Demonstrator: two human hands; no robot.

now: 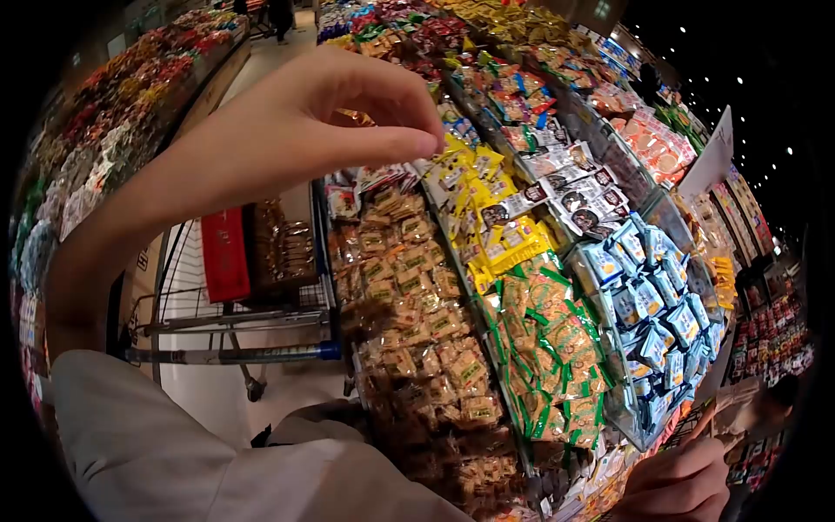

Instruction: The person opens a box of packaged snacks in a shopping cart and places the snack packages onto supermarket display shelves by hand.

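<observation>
My left hand (pixel 365 109) reaches in from the left over the snack bins, thumb and fingertips brought together in a pinch. Its fingertips overlap the yellow packets (pixel 491 200) in this view; I cannot tell what, if anything, is between them. Black-and-white packets (pixel 587 196) lie just right of the yellow ones. Below are green-edged clear packets (pixel 552 348), with tan wrapped pieces (pixel 409 296) in the bin to their left. At the lower right edge my right hand (pixel 678 487) is closed, its fingers curled, close below the blue-and-white packets (pixel 661 313).
A shopping cart (pixel 235 355) with a blue-ended handle stands left of the bins, holding a red package (pixel 224 254) and brown packaged goods (pixel 287 239). Clear dividers (pixel 613 383) separate the bins. A white sign (pixel 709 152) rises at the right. Another loaded display (pixel 122 113) lines the far left.
</observation>
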